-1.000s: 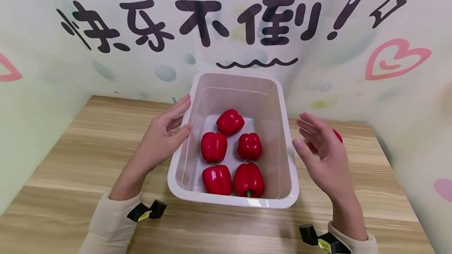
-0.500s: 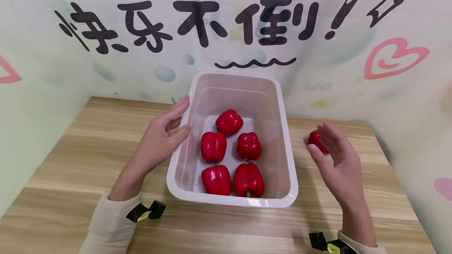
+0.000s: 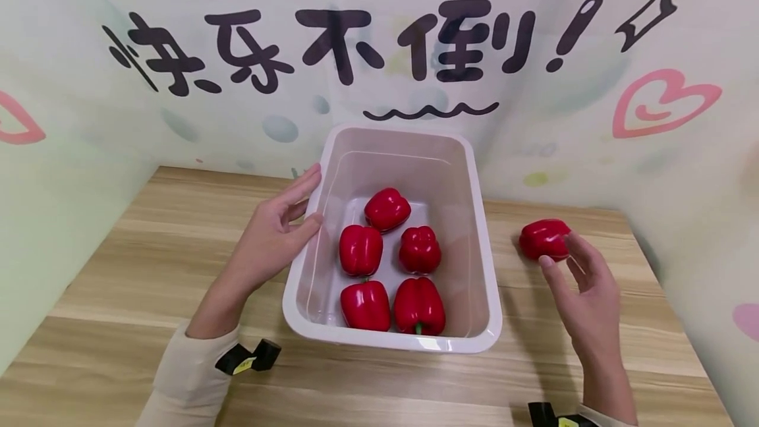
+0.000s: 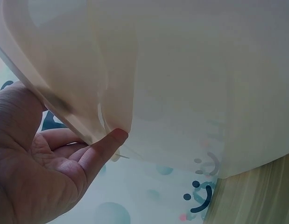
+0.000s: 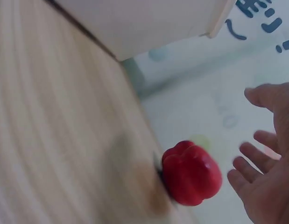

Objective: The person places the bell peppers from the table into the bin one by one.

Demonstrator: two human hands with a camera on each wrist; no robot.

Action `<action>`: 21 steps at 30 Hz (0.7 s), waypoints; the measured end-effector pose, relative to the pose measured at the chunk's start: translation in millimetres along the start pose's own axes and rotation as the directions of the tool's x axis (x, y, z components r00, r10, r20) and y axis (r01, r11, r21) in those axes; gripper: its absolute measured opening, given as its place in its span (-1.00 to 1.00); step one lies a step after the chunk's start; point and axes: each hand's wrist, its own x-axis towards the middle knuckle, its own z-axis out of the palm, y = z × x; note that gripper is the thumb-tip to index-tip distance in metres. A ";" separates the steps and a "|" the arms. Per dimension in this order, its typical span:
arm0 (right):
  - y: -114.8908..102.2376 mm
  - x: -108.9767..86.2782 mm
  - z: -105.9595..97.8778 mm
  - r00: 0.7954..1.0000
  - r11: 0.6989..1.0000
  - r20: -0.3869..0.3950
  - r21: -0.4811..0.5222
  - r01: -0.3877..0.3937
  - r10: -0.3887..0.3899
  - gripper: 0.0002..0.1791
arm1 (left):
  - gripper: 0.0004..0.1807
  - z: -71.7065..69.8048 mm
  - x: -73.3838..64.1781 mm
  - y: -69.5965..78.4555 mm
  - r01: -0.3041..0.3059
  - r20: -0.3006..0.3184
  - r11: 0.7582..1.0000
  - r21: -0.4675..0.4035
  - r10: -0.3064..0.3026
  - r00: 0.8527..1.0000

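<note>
A white plastic bin (image 3: 492,308) holds several red bell peppers, such as one bell pepper (image 3: 360,250) at its left side. My left hand (image 3: 269,236) grips the bin's left rim, its thumb on the edge. In the left wrist view, this hand (image 4: 60,163) has its fingers against the bin wall (image 4: 181,84). A single red bell pepper (image 3: 542,238) lies on the table to the right of the bin. Beside it is my right hand (image 3: 590,298), thumb and fingers apart. The right wrist view has a gap between these fingers (image 5: 249,168) and the pepper (image 5: 191,175).
The wood-grain table (image 3: 148,269) runs back to a printed cloth (image 3: 551,104) with large black characters and a pink heart. More cloth hangs along the left and right sides. The bin stands close to the back cloth.
My right hand has moved away from the bin, to the right and closer to the front, and is now beside the lone pepper, which shows more fully. The left hand stays on the rim.
</note>
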 end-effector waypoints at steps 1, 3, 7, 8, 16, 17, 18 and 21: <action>2.8 0.9 0.7 1.000 1.000 -0.008 -0.009 -0.019 0.019 -0.33 | -0.30 -0.3 -0.2 0.0 0.001 -0.001 1.000 0.001 -0.001 1.000; 8.0 2.8 2.4 0.999 0.999 -0.025 -0.023 -0.048 0.047 -0.30 | -0.30 -1.0 -0.6 0.2 0.004 -0.001 1.000 -0.002 -0.004 1.000; 18.5 7.1 6.4 0.993 0.993 -0.048 -0.042 -0.109 0.107 -0.21 | -0.30 -1.6 -0.8 0.6 0.008 0.000 1.000 -0.009 -0.008 1.000; 20.2 7.7 7.3 0.991 0.991 -0.048 -0.043 -0.127 0.124 -0.18 | -0.30 -1.6 -0.8 0.6 0.009 0.000 1.000 -0.011 -0.009 1.000; 31.2 11.7 13.8 0.982 0.980 -0.041 -0.060 -0.189 0.187 -0.08 | -0.30 -0.5 -0.4 0.0 0.010 0.000 1.000 -0.021 -0.010 1.000; 31.9 12.1 14.5 0.982 0.981 -0.042 -0.060 -0.187 0.184 -0.08 | -0.30 -0.4 -0.4 0.0 0.009 0.001 1.000 -0.023 -0.009 1.000; 32.6 12.7 15.2 0.983 0.981 -0.046 -0.061 -0.183 0.180 -0.07 | -0.30 -0.2 -0.3 -0.1 0.008 0.001 1.000 -0.023 -0.008 1.000; 34.9 14.4 17.1 0.983 0.982 -0.061 -0.061 -0.179 0.176 -0.06 | -0.30 0.0 -0.1 -0.2 0.008 0.004 1.000 -0.024 -0.008 1.000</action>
